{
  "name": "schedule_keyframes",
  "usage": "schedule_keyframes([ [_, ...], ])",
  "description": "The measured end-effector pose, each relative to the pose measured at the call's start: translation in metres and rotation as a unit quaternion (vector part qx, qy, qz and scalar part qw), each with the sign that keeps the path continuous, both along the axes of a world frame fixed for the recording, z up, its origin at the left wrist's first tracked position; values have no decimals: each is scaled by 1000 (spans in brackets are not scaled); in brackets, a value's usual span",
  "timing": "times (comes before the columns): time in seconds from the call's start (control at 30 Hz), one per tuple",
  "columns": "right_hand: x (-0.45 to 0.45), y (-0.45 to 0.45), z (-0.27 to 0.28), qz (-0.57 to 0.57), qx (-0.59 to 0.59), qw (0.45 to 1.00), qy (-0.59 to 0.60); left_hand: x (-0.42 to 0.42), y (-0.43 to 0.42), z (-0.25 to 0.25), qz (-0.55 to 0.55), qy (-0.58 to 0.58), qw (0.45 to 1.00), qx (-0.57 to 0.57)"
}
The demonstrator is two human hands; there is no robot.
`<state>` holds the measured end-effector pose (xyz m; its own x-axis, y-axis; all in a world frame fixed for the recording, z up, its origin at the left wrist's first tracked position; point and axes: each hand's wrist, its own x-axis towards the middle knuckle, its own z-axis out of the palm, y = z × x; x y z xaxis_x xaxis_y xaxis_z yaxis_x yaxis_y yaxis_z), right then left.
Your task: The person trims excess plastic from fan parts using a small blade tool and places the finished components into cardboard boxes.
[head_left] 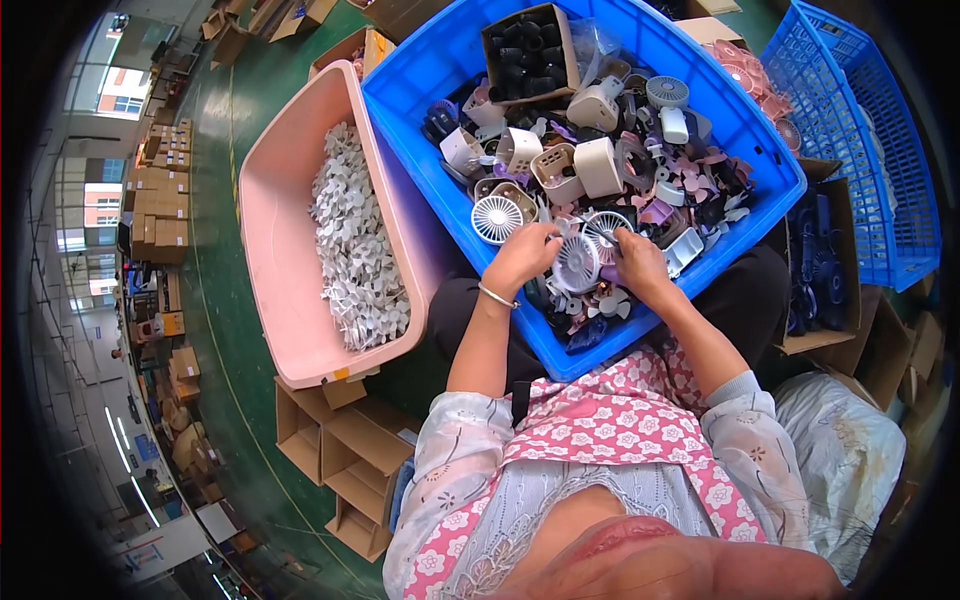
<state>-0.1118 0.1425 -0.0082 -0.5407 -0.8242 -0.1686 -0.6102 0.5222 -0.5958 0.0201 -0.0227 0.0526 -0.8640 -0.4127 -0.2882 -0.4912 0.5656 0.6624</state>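
Observation:
My left hand [525,255] is over the near part of a large blue bin [545,345], its fingers curled beside a round white fan grille [577,264]. What those fingers pinch, if anything, is too small to make out. Opposite it, my right hand [642,263] has its thumb and fingers closed at the edge of a second white fan grille [606,226]. Another white grille [497,219] lies left of my hands. Beige plastic housings [598,167] and small mixed plastic parts fill the bin around them.
Left of the blue bin stands a pink tub [285,240] with a heap of small white parts [355,240]. A carton of black parts [527,55] sits inside the bin's far end. On the right are a blue crate [860,150] and a carton of dark fan parts [825,265].

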Motion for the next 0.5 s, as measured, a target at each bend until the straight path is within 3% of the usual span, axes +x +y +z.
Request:
schedule_keyframes([
  [0.13,-2,3,-4,23,35,999,29,5,-1,-8,39,-65,995,-69],
  [0.27,-8,-1,10,-19,-31,999,-37,12,4,-26,8,-85,991,-108],
  [0.43,-2,-11,120,86,-173,943,-271,10,7,-46,-73,-78,989,-102],
  [0.5,17,-8,219,229,-219,931,-185,17,9,-48,-87,-74,988,-102],
])
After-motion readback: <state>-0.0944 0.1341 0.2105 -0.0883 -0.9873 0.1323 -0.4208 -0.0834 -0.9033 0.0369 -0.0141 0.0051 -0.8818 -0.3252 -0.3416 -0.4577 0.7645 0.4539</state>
